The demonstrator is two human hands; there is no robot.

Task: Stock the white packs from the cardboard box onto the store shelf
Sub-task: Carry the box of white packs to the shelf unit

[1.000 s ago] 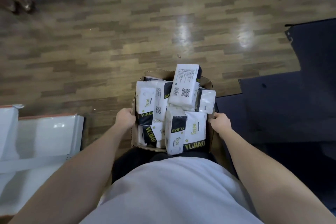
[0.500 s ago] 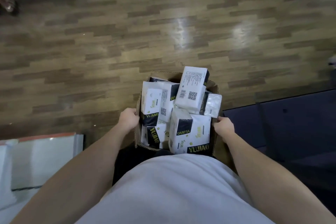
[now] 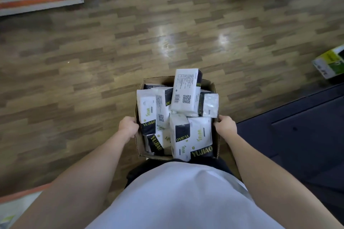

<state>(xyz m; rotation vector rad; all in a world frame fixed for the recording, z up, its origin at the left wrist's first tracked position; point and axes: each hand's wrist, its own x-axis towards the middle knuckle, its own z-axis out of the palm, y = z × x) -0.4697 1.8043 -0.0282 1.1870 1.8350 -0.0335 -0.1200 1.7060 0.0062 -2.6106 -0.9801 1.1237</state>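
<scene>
An open cardboard box (image 3: 209, 85) is carried low in front of my body, above the wooden floor. It is heaped with several white packs with black ends and yellow "YUJIAO" lettering. The topmost pack (image 3: 186, 92) lies with its barcode and QR side up, sticking out over the far rim. My left hand (image 3: 128, 126) grips the box's left wall. My right hand (image 3: 224, 124) grips its right wall. The fingers of both hands are hidden behind the cardboard.
A white shelf base with an orange edge (image 3: 40, 0) stands at the far left. A dark blue shelf base (image 3: 297, 135) fills the right side. A green and white carton (image 3: 330, 64) lies on the floor at the right edge. Another white, orange-edged base (image 3: 16, 202) sits bottom left.
The view has swung as I walk with the box: the white shelf at the bottom left has slid mostly out of view, and a green and white carton has appeared at the right. My hands keep their grip.
</scene>
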